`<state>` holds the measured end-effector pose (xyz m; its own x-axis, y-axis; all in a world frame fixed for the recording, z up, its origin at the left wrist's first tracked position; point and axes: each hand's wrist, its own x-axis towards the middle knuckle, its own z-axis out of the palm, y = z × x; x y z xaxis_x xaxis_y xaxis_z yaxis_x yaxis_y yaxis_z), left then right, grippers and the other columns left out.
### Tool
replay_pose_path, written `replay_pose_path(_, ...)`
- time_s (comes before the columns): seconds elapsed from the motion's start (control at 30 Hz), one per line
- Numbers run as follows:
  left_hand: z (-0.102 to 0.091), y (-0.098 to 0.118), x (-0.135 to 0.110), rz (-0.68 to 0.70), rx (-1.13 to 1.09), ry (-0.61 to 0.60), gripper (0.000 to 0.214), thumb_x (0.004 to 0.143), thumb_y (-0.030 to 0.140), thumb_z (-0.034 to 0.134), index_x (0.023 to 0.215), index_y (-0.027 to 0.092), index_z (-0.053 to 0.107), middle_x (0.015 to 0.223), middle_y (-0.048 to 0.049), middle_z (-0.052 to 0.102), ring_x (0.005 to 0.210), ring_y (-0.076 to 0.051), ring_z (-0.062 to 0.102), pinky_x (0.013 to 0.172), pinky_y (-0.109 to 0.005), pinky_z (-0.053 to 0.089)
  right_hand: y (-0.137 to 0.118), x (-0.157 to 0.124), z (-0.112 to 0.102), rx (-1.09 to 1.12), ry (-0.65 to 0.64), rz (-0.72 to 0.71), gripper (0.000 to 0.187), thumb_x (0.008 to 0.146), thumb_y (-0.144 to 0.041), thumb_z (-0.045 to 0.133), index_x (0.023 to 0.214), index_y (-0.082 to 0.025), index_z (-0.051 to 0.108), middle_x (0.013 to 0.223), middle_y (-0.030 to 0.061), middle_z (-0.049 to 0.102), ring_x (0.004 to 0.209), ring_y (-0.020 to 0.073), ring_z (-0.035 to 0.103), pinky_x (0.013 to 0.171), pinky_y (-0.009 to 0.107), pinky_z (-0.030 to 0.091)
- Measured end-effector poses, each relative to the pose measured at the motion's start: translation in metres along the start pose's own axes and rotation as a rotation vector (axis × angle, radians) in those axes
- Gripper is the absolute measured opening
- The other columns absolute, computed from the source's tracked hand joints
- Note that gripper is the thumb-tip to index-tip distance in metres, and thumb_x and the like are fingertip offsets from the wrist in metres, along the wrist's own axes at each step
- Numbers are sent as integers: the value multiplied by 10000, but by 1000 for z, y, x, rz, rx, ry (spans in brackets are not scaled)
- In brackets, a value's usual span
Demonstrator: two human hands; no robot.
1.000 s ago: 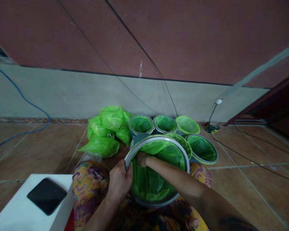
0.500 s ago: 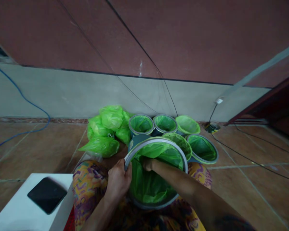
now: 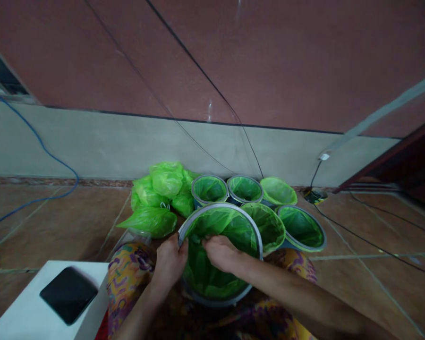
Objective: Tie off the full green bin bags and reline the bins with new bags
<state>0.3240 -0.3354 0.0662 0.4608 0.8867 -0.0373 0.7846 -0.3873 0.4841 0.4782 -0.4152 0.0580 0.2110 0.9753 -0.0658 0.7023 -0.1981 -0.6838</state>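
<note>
A round trash bin (image 3: 221, 301) with a grey rim is tilted towards me between my knees. A thin green bin liner (image 3: 217, 283) covers its inside. My left hand (image 3: 170, 259) is closed round the rim at the left side, thumb on the inner side. Reaching into the mouth from the right, my right hand (image 3: 220, 253) is closed, its fingertips pinching the liner near the left wall. The fingertips themselves are partly hidden.
Several lined bins (image 3: 209, 189) stand by the wall ahead, with filled green bags (image 3: 166, 182) to their left. A black phone (image 3: 69, 295) lies on a white box (image 3: 24, 302) at left. A blue cable (image 3: 38, 137) and a black cable (image 3: 375, 246) cross the floor.
My right hand has come up and slightly left inside the bin, nearer my left hand. The bin has shifted a little left, and the camera view has tilted slightly upward.
</note>
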Motion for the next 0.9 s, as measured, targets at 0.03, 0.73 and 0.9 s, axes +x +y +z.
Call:
replay_pose_path(0.03,-1,-2,3,-6,15,-12,227,891,287,412,823,168,593,764,-80,699,749,-205,675,650,-263,426,-5,0,-8,-71,-30,-70,144,883,-255,547,882,-187,673,915,67,661,861,196,609,818,339,490)
replay_pose_path(0.73,-8,-16,12,-169,-814,56,832,706,433,704,1407,164,345,1363,-157,516,1174,-248,562,947,-355,480,75,36,-85,152,616,333,303,752,-432,586,797,-148,681,594,-2,592,525,135,484,537,250,360)
replay_pose_path(0.9,44,-2,-34,-455,-1335,-149,577,729,349,699,1252,189,516,1232,-128,628,1046,-236,645,853,-354,542,100,24,-37,466,783,434,414,699,-518,606,791,-120,678,582,10,591,500,144,483,500,266,372)
